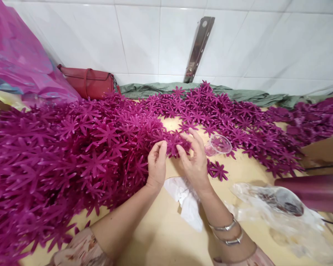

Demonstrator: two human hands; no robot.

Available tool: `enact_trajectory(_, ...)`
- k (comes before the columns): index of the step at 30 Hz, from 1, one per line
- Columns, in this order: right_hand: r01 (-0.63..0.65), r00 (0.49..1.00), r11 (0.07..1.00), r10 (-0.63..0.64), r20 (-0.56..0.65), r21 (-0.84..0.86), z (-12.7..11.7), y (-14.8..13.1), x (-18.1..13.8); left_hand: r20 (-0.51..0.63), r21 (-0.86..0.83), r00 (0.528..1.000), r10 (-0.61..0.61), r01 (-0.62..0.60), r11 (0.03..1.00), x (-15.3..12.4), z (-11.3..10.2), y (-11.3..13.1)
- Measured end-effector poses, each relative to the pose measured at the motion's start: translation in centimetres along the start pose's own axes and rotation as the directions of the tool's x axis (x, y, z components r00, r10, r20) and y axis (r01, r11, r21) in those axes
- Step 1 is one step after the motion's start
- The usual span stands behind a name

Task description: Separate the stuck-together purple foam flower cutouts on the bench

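Observation:
In front of me a magenta flower piece with narrow, finger-like petals (173,143) is held up between my two hands. My left hand (157,164) pinches it at its left edge, thumb and forefinger together. My right hand (194,159) has its thumb and fingers around the right edge, the other fingers partly stretched. Left of my hands rises a large heap of the same flower pieces (94,162). A second, lower heap (227,114) spreads behind and to the right. One loose flower piece (219,171) lies just right of my right hand.
A clear plastic cup (221,144) lies behind my right hand. Crumpled white tissue (187,203) is under my wrists. A clear plastic bag (296,225) lies at the right. A red handbag (87,82) and green cloth (155,88) line the tiled wall.

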State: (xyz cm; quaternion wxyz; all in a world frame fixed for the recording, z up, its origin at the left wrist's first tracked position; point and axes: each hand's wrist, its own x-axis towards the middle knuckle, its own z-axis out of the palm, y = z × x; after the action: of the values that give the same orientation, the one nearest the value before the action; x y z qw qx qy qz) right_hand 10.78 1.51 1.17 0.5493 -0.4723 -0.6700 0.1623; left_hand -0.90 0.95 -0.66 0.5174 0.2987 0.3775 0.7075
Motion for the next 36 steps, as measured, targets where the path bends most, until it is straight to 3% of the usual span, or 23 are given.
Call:
enact_trajectory(4,0.023,1.0,0.997,-0.024,-0.011,-0.074,-0.03,-0.3,-0.1,0.046,0.119,0.999,0.014,-0.019,0.993,-0.35,0.15,0.05)
enact_trajectory(9,-0.058,0.998,0.998,0.058,-0.003,0.024,-0.18,-0.04,-0.11,0.056,0.132,0.998,0.001,-0.008,0.991,-0.2,0.26,-0.24)
enact_trajectory(17,-0.351,0.936,0.883,0.338,0.095,0.312,-0.02,0.6,0.09,0.078,0.173,0.997,0.017,-0.03,0.984,-0.1,0.05,-0.26)
enact_trajectory(23,-0.263,0.965,0.936,0.259,0.051,0.233,0.09,0.33,0.04,0.09,0.192,0.995,0.047,-0.064,0.979,-0.12,0.05,-0.27)
enact_trajectory(36,-0.197,0.979,0.96,0.181,0.094,0.201,-0.28,0.21,0.29,0.103,0.144,0.995,0.001,-0.016,0.989,0.14,-0.1,-0.29)
